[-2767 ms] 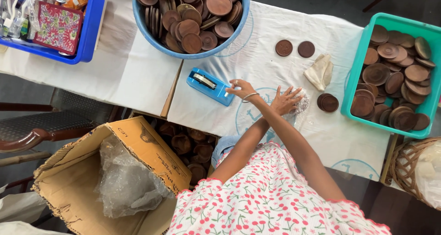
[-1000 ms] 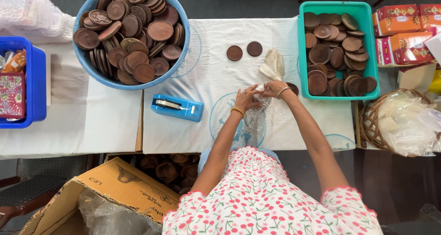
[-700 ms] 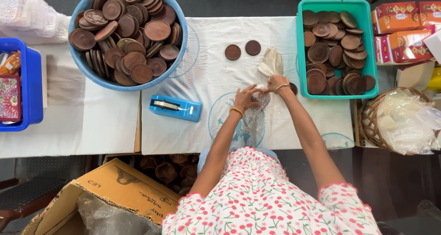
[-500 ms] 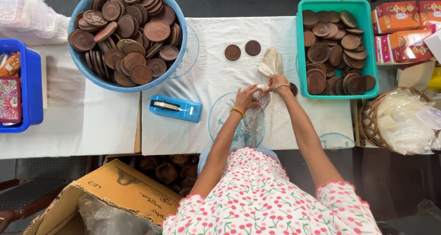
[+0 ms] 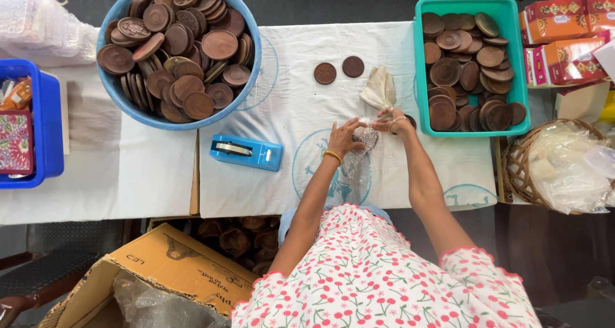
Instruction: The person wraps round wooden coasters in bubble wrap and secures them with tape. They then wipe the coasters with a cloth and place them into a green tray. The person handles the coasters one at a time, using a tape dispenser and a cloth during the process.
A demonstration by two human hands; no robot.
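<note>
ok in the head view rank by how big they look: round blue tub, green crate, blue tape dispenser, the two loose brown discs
1. round blue tub
2. green crate
3. blue tape dispenser
4. two loose brown discs, alike in size

Both arms stretch forward, left hand [image 5: 344, 138] and right hand [image 5: 392, 120] close together, fingers curled in a pinch.

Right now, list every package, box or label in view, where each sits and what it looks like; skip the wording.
Printed cartons: far right, stacked rectangular boxes, orange and red with patterned edges.
Cardboard box: on the floor at lower left, open, brown, clear plastic inside.
Floral packet: in the blue bin at far left, flat, pink patterned.
Clear wrap: held by the left hand and right hand, crinkled, transparent.
</note>
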